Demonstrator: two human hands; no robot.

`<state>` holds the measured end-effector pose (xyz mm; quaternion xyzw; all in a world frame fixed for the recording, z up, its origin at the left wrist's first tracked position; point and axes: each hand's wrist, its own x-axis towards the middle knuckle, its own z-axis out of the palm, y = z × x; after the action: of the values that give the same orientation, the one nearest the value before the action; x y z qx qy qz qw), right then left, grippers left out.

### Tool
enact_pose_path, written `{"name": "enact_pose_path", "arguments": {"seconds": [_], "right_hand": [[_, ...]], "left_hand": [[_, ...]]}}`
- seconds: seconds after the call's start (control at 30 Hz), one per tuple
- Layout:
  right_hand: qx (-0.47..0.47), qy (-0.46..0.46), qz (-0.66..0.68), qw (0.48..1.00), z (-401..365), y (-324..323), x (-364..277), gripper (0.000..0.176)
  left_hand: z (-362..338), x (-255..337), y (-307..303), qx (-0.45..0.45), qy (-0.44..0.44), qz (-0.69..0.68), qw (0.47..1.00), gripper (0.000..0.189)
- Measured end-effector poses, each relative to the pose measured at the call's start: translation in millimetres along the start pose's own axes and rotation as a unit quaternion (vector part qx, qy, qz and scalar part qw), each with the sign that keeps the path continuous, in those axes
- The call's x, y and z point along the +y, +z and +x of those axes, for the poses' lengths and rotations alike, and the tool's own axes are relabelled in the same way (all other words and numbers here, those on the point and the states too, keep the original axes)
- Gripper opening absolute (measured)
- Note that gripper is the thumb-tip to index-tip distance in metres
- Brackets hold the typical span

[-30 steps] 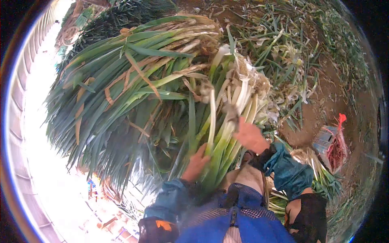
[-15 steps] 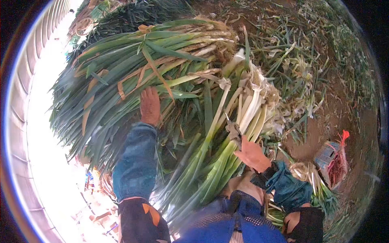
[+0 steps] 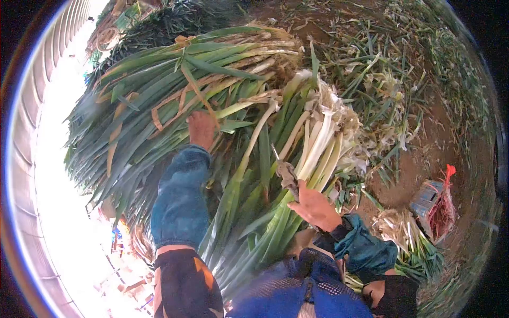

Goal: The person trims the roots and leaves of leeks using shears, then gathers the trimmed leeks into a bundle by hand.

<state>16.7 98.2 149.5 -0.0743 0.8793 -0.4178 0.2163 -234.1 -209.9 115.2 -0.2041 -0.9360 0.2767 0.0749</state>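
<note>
My left hand (image 3: 201, 130) is at the lower edge of a big pile of long green-leaved leeks (image 3: 159, 90), its fingers curled on a leaf and their tips partly hidden. My right hand (image 3: 317, 208) holds a small dirty tool (image 3: 288, 176) with a thin pointed metal tip, above the leeks in front of me. Those leeks (image 3: 318, 146) have white stems and roots towards the upper right, while their green leaves run down to my lap.
Peeled scraps and loose leaves (image 3: 387, 90) litter the brown soil at the right. A small leek bundle (image 3: 411, 238) lies at the lower right, beside a bag of red strings (image 3: 440, 212). More dark green leaves (image 3: 196, 21) are at the top. A ribbed wall (image 3: 26, 159) curves along the left.
My left hand has moved slightly right, and its fingers have curled. My right hand and the tool have shifted left and a little down. Some leaves in front of me have spread leftward.
</note>
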Motion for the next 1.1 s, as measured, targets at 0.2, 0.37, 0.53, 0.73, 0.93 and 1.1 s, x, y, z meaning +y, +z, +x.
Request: {"name": "enact_pose_path", "arguments": {"seconds": [0.2,0.37,0.53,0.73,0.93,1.1], "right_hand": [[-0.038,0.048,0.054,0.997,-7.1,-11.8,-19.7,0.058],[-0.105,0.035,0.053,0.992,-25.3,-0.6,-32.5,0.068],[-0.108,0.038,0.038,0.993,-28.4,24.0,-9.2,0.065],[-0.121,0.001,0.027,0.992,-12.7,24.7,-20.6,0.068],[0.002,-0.023,0.017,1.000,3.5,44.5,7.2,0.066],[-0.064,0.051,0.034,0.996,-12.2,19.1,-19.9,0.056]], "left_hand": [[-35.7,24.7,-62.7,-0.315,-0.035,-0.213,0.924,0.038],[-106.9,84.5,-32.4,-0.376,-0.121,-0.489,0.778,0.042],[-163.9,94.4,22.9,-0.210,-0.201,-0.590,0.753,0.036],[-128.1,61.2,-50.6,0.023,-0.134,-0.274,0.952,0.020],[-99.0,127.4,-26.2,-0.172,-0.139,-0.377,0.899,0.031],[-94.7,128.4,-42.0,-0.259,-0.219,-0.434,0.835,0.038]]}}
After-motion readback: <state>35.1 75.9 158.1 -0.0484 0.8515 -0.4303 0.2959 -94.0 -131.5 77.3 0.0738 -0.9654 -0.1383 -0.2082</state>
